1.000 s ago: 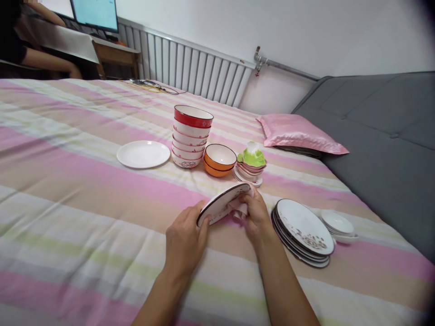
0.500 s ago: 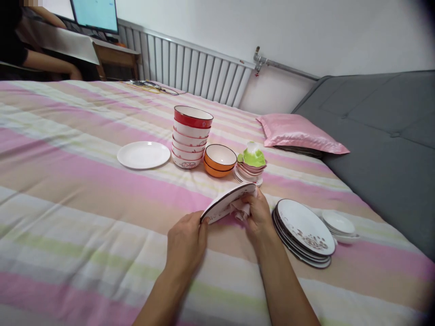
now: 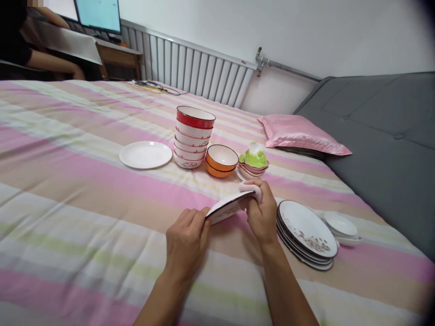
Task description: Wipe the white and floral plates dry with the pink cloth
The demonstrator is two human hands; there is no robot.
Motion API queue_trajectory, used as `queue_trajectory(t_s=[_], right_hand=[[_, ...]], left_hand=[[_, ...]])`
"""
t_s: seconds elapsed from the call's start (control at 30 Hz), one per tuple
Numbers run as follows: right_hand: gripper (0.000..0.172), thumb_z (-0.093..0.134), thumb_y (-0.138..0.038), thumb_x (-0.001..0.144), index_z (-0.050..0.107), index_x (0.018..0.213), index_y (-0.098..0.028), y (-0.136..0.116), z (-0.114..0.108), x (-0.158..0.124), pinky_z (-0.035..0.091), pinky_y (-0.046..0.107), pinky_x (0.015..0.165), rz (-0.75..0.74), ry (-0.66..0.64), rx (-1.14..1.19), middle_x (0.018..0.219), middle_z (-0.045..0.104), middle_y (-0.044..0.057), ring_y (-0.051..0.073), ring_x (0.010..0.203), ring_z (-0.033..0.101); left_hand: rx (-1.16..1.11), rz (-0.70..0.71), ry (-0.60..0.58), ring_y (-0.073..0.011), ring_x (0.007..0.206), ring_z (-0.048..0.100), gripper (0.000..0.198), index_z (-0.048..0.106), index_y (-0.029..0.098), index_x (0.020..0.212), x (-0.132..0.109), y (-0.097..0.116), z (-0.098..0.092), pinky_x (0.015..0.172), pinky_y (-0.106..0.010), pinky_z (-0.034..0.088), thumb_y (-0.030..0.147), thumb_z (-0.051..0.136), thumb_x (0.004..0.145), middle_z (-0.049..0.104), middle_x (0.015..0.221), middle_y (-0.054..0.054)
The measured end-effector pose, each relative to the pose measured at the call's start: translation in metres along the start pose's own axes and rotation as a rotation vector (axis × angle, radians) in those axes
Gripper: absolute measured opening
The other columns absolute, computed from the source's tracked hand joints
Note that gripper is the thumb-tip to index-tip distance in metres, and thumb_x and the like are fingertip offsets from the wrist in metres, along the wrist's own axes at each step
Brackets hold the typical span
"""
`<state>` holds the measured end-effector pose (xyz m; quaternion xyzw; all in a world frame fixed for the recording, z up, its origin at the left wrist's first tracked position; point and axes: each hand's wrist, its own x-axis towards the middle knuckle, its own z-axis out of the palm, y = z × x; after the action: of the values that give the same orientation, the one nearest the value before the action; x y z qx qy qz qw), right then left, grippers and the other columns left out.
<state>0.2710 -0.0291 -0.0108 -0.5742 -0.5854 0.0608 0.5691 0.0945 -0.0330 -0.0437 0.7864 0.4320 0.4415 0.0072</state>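
A white plate (image 3: 227, 209) with a dark rim and brown pattern is held tilted above the bed, seen nearly edge-on. My left hand (image 3: 188, 240) is closed on its left edge, thumb toward me. At the far right edge, my right hand (image 3: 263, 213) presses a pale pink cloth (image 3: 253, 189) around the rim, fingers over the top and thumb beneath. Right of my right hand lies a stack of similar patterned plates (image 3: 306, 231). Just beyond the held plate stand two orange bowls (image 3: 220, 165) and a green leaf-shaped dish (image 3: 256, 158) on top of pink dishes.
A tall stack of red and white bowls (image 3: 193, 140) stands beside a white oval plate (image 3: 146, 155) on the striped bedspread (image 3: 84, 217). Small white dishes (image 3: 341, 226) sit at right. Behind are a pink pillow (image 3: 302, 133), grey headboard (image 3: 384, 127), cables (image 3: 159, 87) and a seated person (image 3: 50, 63).
My right hand has moved the cloth from the plate's inner face to its right rim, wrapping over the edge. The plate has tipped flatter; my left hand keeps its hold.
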Motion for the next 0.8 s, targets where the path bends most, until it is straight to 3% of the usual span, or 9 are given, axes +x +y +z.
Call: queue_trajectory(t_s=[0.07,0.27,0.4,0.47,0.67,0.8], right_hand=[[0.032,0.041,-0.005,0.072,0.057,0.095,-0.021,-0.009,-0.001,-0.001,0.042,0.035,0.082,-0.176,0.003,-0.175,0.095,0.061,0.004,0.019,0.090,0.054],[0.023,0.044,-0.009,0.083,0.061,0.094,-0.021,-0.035,0.013,-0.014,0.033,0.044,0.095,-0.448,-0.033,-0.507,0.096,0.063,0.005,0.022,0.097,0.051],[0.014,0.049,-0.019,0.090,0.062,0.090,-0.025,-0.044,0.030,-0.027,0.023,0.046,0.104,-0.580,-0.089,-0.597,0.095,0.066,0.000,0.019,0.099,0.052],[0.011,0.051,-0.022,0.090,0.062,0.091,-0.025,-0.046,0.035,-0.032,0.020,0.045,0.106,-0.621,-0.125,-0.615,0.096,0.066,-0.001,0.018,0.100,0.052],[0.015,0.049,-0.019,0.091,0.062,0.090,-0.025,-0.039,0.033,-0.027,0.020,0.042,0.107,-0.630,-0.123,-0.615,0.095,0.066,-0.001,0.016,0.101,0.052],[0.018,0.049,-0.013,0.086,0.063,0.088,-0.025,-0.034,0.020,-0.016,0.023,0.042,0.105,-0.558,-0.125,-0.564,0.095,0.065,0.000,0.018,0.100,0.052]], left_hand=[[0.009,0.012,-0.005,-0.0155,0.069,0.053,0.019,0.062,0.015,0.100,0.000,0.000,0.001,0.060,-0.026,0.037,0.018,0.047,0.090,0.060,0.070,-0.001],[0.012,0.021,-0.017,-0.0155,0.070,0.053,0.020,0.061,0.016,0.103,0.001,0.002,0.002,0.061,-0.026,0.038,0.017,0.047,0.089,0.061,0.071,-0.001],[0.002,0.021,0.017,-0.0148,0.063,0.050,0.016,0.061,0.016,0.080,0.001,0.003,0.000,0.056,-0.026,0.035,0.016,0.047,0.088,0.056,0.064,-0.001],[-0.004,0.012,0.038,-0.0144,0.060,0.048,0.019,0.057,0.017,0.071,0.001,0.003,-0.001,0.053,-0.026,0.034,0.013,0.046,0.086,0.055,0.061,0.000],[0.014,0.014,0.008,-0.0136,0.060,0.049,0.020,0.058,0.017,0.071,0.002,0.005,0.000,0.054,-0.025,0.035,0.018,0.046,0.088,0.054,0.062,0.000],[0.024,0.015,-0.010,-0.0129,0.062,0.051,0.018,0.063,0.017,0.085,0.002,0.007,0.002,0.056,-0.024,0.036,0.021,0.046,0.091,0.056,0.065,0.000]])
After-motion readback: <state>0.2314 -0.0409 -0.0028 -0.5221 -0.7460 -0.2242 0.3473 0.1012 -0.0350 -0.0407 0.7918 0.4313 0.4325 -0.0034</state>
